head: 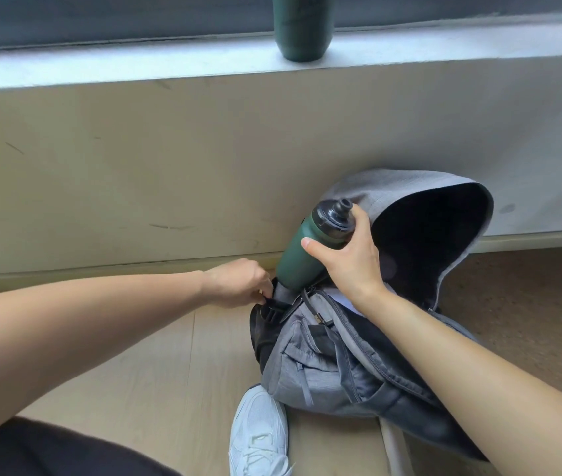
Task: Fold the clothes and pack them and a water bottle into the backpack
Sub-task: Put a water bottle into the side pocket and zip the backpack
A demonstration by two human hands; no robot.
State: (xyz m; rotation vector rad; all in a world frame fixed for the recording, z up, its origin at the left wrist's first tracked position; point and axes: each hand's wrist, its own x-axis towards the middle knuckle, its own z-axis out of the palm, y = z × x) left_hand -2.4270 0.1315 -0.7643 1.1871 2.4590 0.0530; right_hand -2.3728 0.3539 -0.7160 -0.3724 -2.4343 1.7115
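A grey backpack [314,365] lies on the wooden floor against the wall, its top flap [417,187] thrown open and dark inside. A bit of white cloth [343,298] shows in the main opening. My right hand [348,259] grips a dark green water bottle [302,255] with a black cap, tilted, its bottom end inside the black side pocket [281,297]. My left hand [238,283] pinches the rim of that side pocket and holds it apart.
A white sneaker [259,431] rests on the floor just in front of the backpack. The beige wall [169,166] rises behind, with a window ledge [135,67] on top carrying a second dark green vessel [302,29]. Brown carpet [530,297] lies to the right.
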